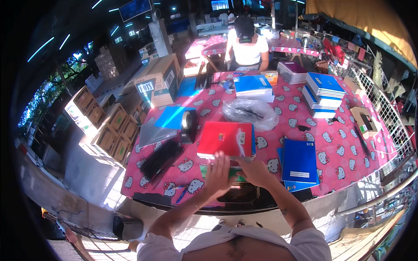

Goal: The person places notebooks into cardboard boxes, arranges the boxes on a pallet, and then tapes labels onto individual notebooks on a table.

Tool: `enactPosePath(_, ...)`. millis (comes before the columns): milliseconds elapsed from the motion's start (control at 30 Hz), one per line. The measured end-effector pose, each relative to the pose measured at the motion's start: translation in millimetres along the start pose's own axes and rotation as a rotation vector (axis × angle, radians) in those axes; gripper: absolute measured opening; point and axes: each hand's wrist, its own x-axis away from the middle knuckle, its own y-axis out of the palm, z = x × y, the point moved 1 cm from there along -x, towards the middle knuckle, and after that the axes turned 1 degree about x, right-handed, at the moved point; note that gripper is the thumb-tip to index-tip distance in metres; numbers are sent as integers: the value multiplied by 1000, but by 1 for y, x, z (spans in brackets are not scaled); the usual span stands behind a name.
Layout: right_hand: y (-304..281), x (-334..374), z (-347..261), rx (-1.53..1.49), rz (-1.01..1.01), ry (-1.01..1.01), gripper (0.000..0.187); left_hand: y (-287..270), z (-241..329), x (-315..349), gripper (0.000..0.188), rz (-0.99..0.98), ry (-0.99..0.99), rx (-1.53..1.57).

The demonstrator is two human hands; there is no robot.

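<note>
Pink patterned table (339,150) | my left hand (217,174) lies released, fingers extended, across a green-covered book (203,172) by the near edge | right hand (256,172) bent at its right end, grasp unclear | red notebook stack (213,141) just beyond, long axis left-right, left fingertips overlapping its near side

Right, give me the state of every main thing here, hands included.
Left hand: open, fingers extended.
Right hand: fingers bent, grip unclear.
Red notebook: closed, flat.
Green notebook: partly covered.
Plastic: crumpled.
Dark-blue notebook: closed, flat.
Purple stack: notebooks closed.
Tall blue stack: notebooks closed.
Black strips: loosely bunched, lying.
Big box: looks closed.
Tube light: lit.
</note>
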Motion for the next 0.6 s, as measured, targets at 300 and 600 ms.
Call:
enactPosePath(300,-13,54,54,-808,234,82,72,-28,25,0,72,-11,-101,79)
enactPosePath(600,29,63,60,-1068,27,342,36,-9,35,1,68,-99,94,94)
